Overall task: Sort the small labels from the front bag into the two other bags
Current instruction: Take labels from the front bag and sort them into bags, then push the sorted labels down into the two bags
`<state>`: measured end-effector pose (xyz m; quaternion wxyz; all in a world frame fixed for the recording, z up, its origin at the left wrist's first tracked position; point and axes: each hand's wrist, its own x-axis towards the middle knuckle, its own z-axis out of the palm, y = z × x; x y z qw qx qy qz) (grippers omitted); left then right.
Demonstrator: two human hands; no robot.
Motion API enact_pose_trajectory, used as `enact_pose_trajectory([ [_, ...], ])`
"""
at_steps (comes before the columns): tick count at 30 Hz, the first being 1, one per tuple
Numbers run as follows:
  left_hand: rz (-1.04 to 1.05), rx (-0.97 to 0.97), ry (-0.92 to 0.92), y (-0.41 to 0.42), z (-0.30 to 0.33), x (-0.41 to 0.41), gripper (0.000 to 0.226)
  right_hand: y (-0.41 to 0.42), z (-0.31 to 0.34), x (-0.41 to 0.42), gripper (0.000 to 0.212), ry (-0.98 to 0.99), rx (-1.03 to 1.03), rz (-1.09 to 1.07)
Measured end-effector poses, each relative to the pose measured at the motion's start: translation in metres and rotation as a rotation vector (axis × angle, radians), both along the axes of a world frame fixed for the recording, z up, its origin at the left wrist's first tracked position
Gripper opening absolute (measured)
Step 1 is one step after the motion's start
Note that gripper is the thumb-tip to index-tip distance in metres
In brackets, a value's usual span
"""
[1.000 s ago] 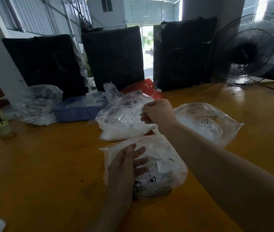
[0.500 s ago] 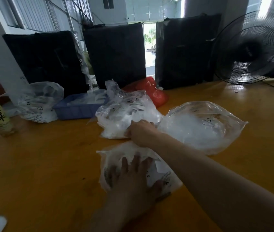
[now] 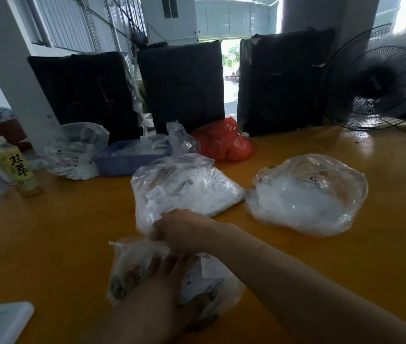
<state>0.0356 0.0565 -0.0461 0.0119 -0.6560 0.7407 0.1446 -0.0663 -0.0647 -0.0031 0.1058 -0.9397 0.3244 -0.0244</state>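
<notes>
1. Fingers (image 3: 147, 271) of the left hand (image 3: 152, 301) lie spread and flat on the front bag (image 3: 212, 281), pressing it to the desk (image 3: 60, 232) near the front edge.
2. Curled right-hand fingers (image 3: 157, 234) bunch at the front bag's mouth; whether they pinch the plastic or a label I cannot tell, as the frame is blurred there.
3. Since half a second ago the right hand (image 3: 184, 232) has drawn back from the middle bag (image 3: 184, 189) toward the front bag, and the left hand stays pressed down with fingers a little further apart.
4. A second ago the right hand was raised at the middle bag's top; it is now low, touching that bag's near edge.
5. Labels (image 3: 197, 274) show white through the front bag; the middle bag sits just behind it, and the right bag (image 3: 308, 194) lies beside the middle one, touching it.
6. Toward the far edge of the yellow desk are a blue tray (image 3: 127, 162), a red bag (image 3: 224, 142), another clear bag (image 3: 75, 150) and a bottle (image 3: 20, 170) at the left.
7. Three black bundles (image 3: 184, 83) stand along the far edge, a fan (image 3: 380, 78) at the far right corner.
8. Behind them an open doorway shows daylight.
</notes>
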Motion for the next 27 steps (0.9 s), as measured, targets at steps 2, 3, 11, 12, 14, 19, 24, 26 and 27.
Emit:
enact_pose_trajectory([
  [2,0.008,-0.029,-0.053,0.003,0.000,-0.004,0.107,0.012,0.003,0.001,0.029,-0.064,0.022,0.021],
  [3,0.013,-0.013,-0.072,0.003,0.001,-0.005,0.110,0.017,0.004,-0.003,0.031,-0.107,0.007,0.020],
  [11,-0.090,0.220,-0.126,0.010,0.021,0.005,0.103,0.025,0.012,-0.102,0.060,-0.572,-0.218,-0.374],
  [12,-0.105,0.222,-0.128,0.011,0.023,0.004,0.107,0.020,0.009,-0.120,0.063,-0.543,-0.378,-0.527],
  [14,-0.137,0.213,-0.094,0.015,0.029,0.005,0.101,0.009,0.001,-0.157,0.081,-0.242,-0.497,-0.888],
  [19,-0.079,-0.497,0.159,0.009,0.038,0.005,0.050,-0.009,-0.010,-0.184,0.093,0.103,0.034,-0.980],
  [24,-0.108,-0.917,0.108,-0.049,0.050,0.010,0.033,-0.012,-0.009,-0.118,0.087,-0.054,0.058,-0.828],
  [26,-0.026,-0.633,-0.033,-0.076,0.051,0.017,0.067,-0.011,-0.003,-0.092,0.084,-0.059,0.075,-0.748],
  [27,-0.004,-0.528,-0.092,-0.088,0.050,0.019,0.081,-0.012,0.000,-0.084,0.083,-0.071,0.079,-0.720],
])
